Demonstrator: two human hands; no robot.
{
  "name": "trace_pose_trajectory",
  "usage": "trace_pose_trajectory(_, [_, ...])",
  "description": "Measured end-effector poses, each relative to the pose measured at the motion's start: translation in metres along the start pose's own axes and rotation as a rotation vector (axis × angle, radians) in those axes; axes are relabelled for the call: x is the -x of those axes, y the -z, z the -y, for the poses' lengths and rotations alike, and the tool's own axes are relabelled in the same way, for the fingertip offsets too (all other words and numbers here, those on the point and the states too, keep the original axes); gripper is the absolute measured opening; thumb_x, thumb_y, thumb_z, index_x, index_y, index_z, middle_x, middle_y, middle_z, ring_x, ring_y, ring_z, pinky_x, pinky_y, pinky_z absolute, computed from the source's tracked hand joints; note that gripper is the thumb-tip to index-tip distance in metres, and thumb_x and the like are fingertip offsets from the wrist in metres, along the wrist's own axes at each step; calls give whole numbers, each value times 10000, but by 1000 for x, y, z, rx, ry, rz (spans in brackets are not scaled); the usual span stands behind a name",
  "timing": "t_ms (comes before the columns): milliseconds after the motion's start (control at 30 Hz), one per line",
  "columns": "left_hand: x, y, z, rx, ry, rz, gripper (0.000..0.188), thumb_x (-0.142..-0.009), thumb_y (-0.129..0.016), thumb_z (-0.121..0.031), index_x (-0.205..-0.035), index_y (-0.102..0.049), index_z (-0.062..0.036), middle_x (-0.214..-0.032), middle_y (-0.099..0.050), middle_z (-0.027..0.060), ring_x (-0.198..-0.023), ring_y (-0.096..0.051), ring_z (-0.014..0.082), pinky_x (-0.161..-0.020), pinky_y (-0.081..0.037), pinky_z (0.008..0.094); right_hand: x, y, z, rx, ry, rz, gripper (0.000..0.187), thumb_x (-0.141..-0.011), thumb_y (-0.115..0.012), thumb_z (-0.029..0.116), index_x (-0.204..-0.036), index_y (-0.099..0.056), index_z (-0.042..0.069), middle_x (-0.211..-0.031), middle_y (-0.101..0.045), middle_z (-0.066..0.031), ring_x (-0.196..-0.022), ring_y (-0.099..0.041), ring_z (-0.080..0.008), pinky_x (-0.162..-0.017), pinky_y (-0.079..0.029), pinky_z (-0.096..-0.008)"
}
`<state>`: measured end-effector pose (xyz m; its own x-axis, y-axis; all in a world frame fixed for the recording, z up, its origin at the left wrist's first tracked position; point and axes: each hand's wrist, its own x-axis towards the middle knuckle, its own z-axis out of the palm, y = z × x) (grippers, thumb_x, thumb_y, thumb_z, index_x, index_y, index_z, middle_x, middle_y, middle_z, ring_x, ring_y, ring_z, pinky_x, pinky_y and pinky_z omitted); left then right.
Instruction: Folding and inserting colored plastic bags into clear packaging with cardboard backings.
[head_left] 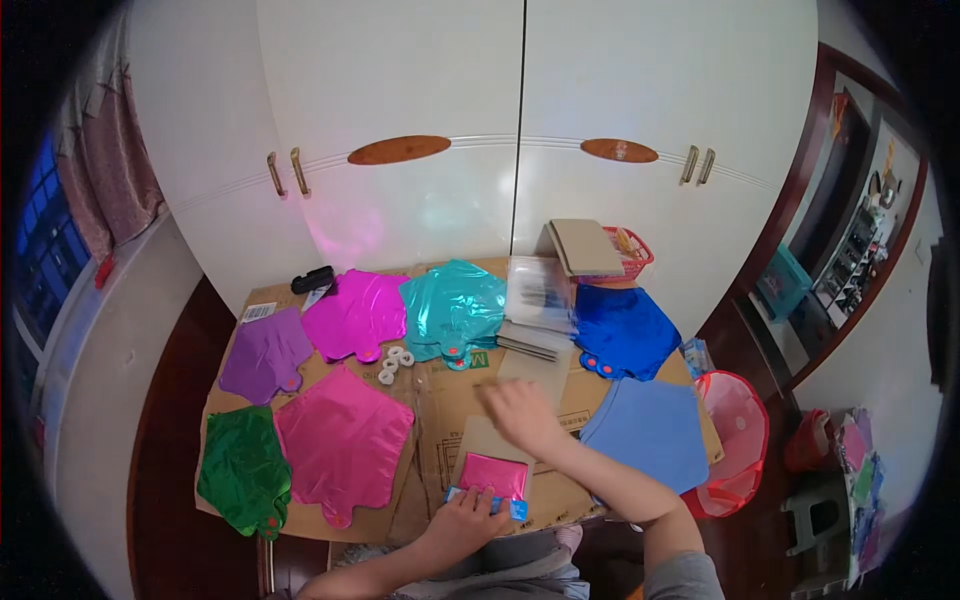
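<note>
Where the pink packet (495,473) lies longest left to right on the card (484,436), the nearer left hand (468,518) covers its near edge, fingers slightly apart, any pinch hidden, the right hand (524,414) beyond, fingers too blurred to tell.

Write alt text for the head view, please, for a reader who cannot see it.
A person's left hand touches a small pink packet near the close edge of a cardboard-covered table; the right hand is just beyond it. Colourful flat shapes, mostly shiny, lie on both sides, with white cabinet doors behind.
</note>
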<state>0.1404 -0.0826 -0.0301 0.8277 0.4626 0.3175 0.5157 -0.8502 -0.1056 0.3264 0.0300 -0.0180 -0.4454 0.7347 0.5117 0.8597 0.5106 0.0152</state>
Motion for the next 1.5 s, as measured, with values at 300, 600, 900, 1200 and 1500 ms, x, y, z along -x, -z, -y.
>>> trace_pose_trajectory(300, [1,-5,-6,-2,42,-23,285,-804,-532,-213,-1063,-566,-99,-983,-633,206,-834,-653,336,-745,-534,404,19,-18,-72,156,-59,65,161,-760,-548,114,-906,-592,63,-852,-585,-69,-852,-590,-232,-657,-517,-341])
trace_pose_trajectory(600, [0,-5,-6,-24,32,-12,272,-810,-523,-209,-1055,-563,-96,-974,-630,200,-864,-650,329,-731,-529,398,-1,-28,-91,136,-196,194,106,-806,-561,138,-882,-602,77,-841,-579,-84,-831,-611,-250,-646,-515,-362])
trace_pose_trajectory(900, [-6,1,-10,-46,62,61,231,-756,-559,-173,-948,-572,-45,-967,-610,194,-858,-644,302,-708,-550,357,-59,-47,-163,-205,-294,-154,230,-805,-606,156,-993,-615,24,-1017,-608,-169,-931,-579,-362,-806,-476,-444])
trace_pose_trajectory(1200, [-6,-3,-7,-53,58,-28,168,-705,-570,-171,-831,-553,-61,-851,-597,144,-747,-627,247,-617,-540,323,-88,-76,-206,22,-242,477,267,-821,-522,312,-858,-678,98,-880,-661,-176,-840,-637,-365,-770,-504,-464])
trace_pose_trajectory(1500, [-11,1,-7,-52,81,-2,114,-720,-572,-158,-795,-537,-80,-828,-605,117,-714,-635,230,-579,-535,312,-77,-25,-184,-210,-514,78,239,-834,-546,289,-884,-704,117,-930,-664,-144,-826,-636,-336,-719,-516,-426])
